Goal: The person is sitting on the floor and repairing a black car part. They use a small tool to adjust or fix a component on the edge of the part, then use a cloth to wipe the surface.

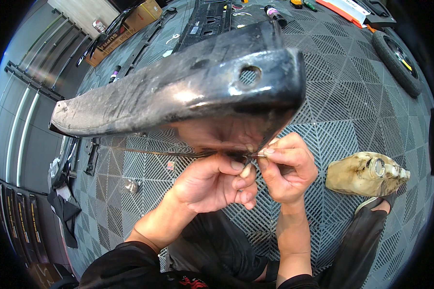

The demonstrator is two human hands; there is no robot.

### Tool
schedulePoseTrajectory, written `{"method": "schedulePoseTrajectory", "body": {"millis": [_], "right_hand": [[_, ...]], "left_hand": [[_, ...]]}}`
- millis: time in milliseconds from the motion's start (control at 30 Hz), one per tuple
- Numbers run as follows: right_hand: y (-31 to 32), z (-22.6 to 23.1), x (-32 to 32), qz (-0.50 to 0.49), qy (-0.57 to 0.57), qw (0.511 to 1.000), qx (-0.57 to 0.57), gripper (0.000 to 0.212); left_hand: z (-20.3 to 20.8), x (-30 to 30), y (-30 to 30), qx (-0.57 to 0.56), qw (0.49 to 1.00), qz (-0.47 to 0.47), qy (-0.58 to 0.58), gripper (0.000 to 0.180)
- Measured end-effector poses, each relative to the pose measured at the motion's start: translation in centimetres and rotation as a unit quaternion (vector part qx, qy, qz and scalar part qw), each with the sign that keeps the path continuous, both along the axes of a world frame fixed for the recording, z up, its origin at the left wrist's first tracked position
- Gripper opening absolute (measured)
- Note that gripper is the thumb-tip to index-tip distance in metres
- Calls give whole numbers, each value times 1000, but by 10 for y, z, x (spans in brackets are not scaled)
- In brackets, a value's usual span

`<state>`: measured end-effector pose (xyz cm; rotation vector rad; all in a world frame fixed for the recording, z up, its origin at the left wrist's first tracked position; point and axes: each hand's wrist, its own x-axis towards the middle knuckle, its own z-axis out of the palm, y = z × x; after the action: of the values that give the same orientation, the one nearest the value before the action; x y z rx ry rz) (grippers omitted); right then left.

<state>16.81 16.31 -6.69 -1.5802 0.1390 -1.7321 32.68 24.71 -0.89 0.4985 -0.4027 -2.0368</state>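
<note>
A long, glossy black vehicle panel (178,96) with dusty patches and a round hole near its right end stretches across the upper middle. At its lower right edge both hands meet. My left hand (217,180) pinches a thin dark strip (178,154) that runs left below the panel. My right hand (291,166) is closed, thumb against forefinger, on a small thin piece at the same spot. Fingers and the panel edge hide most of that piece, so its kind is unclear. The panel's shiny underside reflects the hands.
A stained yellowish plastic jug (354,176) stands right of my hands, beside my foot. Farther off lie a wheel (398,62), an orange-and-white box (342,10), a dark can (275,16) and a long black part (205,24). Cardboard boxes (142,14) line the back left.
</note>
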Motion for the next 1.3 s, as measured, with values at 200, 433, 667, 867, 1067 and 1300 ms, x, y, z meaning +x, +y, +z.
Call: {"method": "schedulePoseTrajectory", "body": {"millis": [200,433,667,867,1067,1300], "right_hand": [[-1,0,-2,0,5,1000,-6,30],[1,-8,3,43,-54,997,33,29],[1,-3,1,6,-19,1000,7,30],[0,-2,1,-4,-8,1000,-6,31],[0,-2,3,-18,-7,1000,-22,33],[0,-1,2,-28,4,999,-32,33]], "left_hand": [[2,-1,0,9,1000,5,2,23],[4,-1,-1,4,1000,7,7,23],[3,-1,-1,9,1000,8,12,24],[4,-1,-1,12,1000,12,6,24],[3,-1,0,14,1000,12,9,24],[-3,1,0,-6,1000,0,21,25]]}}
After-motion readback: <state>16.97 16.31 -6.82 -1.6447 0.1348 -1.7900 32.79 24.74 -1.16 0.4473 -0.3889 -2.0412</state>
